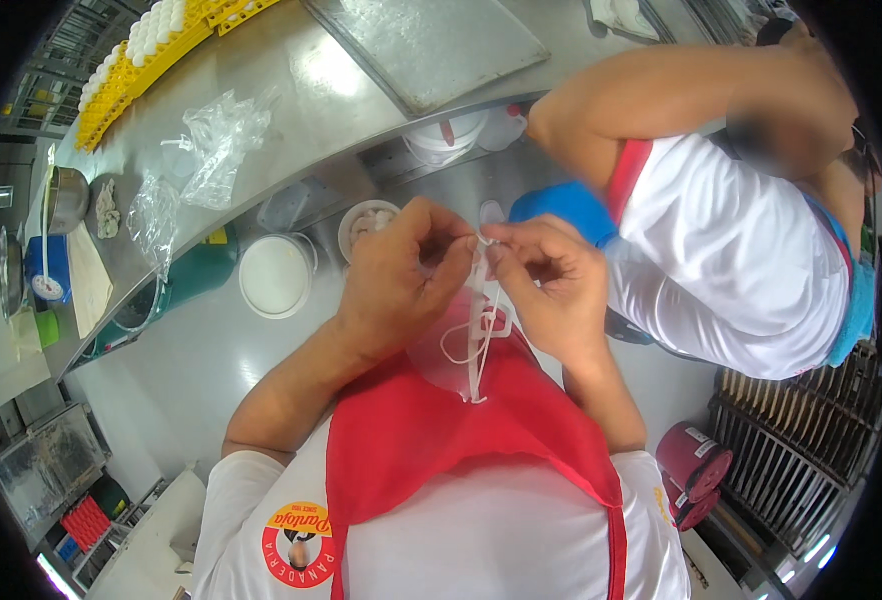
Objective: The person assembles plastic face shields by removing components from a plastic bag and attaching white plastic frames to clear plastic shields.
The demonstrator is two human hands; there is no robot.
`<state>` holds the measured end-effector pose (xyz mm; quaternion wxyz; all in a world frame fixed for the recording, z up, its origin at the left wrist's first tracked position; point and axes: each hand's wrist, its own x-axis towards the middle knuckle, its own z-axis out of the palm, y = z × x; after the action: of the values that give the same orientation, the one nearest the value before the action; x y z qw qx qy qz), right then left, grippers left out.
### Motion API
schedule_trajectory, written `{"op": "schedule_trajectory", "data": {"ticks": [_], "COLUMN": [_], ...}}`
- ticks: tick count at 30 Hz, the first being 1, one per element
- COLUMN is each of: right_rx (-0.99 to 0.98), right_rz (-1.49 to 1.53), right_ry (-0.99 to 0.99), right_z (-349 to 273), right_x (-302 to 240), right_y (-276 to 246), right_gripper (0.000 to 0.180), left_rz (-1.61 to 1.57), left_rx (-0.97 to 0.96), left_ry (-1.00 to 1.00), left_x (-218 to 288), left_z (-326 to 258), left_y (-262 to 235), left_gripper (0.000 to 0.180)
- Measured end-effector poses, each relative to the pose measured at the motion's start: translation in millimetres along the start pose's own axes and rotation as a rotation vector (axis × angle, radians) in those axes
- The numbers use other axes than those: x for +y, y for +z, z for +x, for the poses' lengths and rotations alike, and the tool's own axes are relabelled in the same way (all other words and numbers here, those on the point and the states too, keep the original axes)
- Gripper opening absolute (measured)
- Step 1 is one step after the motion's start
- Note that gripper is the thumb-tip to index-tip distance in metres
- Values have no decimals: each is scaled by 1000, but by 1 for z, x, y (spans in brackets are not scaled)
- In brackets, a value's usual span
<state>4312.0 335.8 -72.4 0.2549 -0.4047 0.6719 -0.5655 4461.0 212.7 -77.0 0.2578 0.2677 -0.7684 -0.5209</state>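
Note:
In front of my chest, above the red apron (451, 440), hangs a clear plastic piece like a mouth shield (439, 345), with a pale strip along it. Thin white elastic cord (455, 358) loops loosely over the strip. My left hand (411, 265) is closed, thumb and fingertips pinching at the cord's upper end. Close against it, my right hand (556, 280) pinches the same cord between thumb and index finger. The fingertips nearly meet, and exactly how the cord runs between them is too small to tell.
Ahead stands a steel table (291, 85) with crumpled clear plastic bags (223, 140), a metal sheet (431, 50) and yellow trays (121, 92) of white eggs. A white lidded bucket (276, 277) is on the floor. A person in white (731, 250) is close at right, near a rack (801, 440).

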Motion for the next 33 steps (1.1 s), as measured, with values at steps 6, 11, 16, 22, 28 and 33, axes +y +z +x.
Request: {"op": "schedule_trajectory", "data": {"ticks": [6,11,16,22,28,33], "right_rx": [-3,3,-2,48,173,83], "right_rz": [-51,-71,-55,-85,-336,-306], "right_ry": [-29,-54,-35,-30,-300,-220], "right_z": [2,1,1,-2,-4,-7], "right_x": [-3,0,1,-7,0,-8], "right_y": [2,5,6,10,12,12], "right_gripper": [16,15,14,14,16,20], "left_rz": [-2,-33,-15,118,405,339], "left_rx": [17,38,19,35,127,96], "left_ry": [-25,-26,-44,108,426,348], "left_x": [-1,-6,-1,-5,1,4], "left_z": [0,1,1,0,5,-4], "left_y": [0,2,0,0,-8,-14], "left_gripper": [18,18,18,18,20,19]}}
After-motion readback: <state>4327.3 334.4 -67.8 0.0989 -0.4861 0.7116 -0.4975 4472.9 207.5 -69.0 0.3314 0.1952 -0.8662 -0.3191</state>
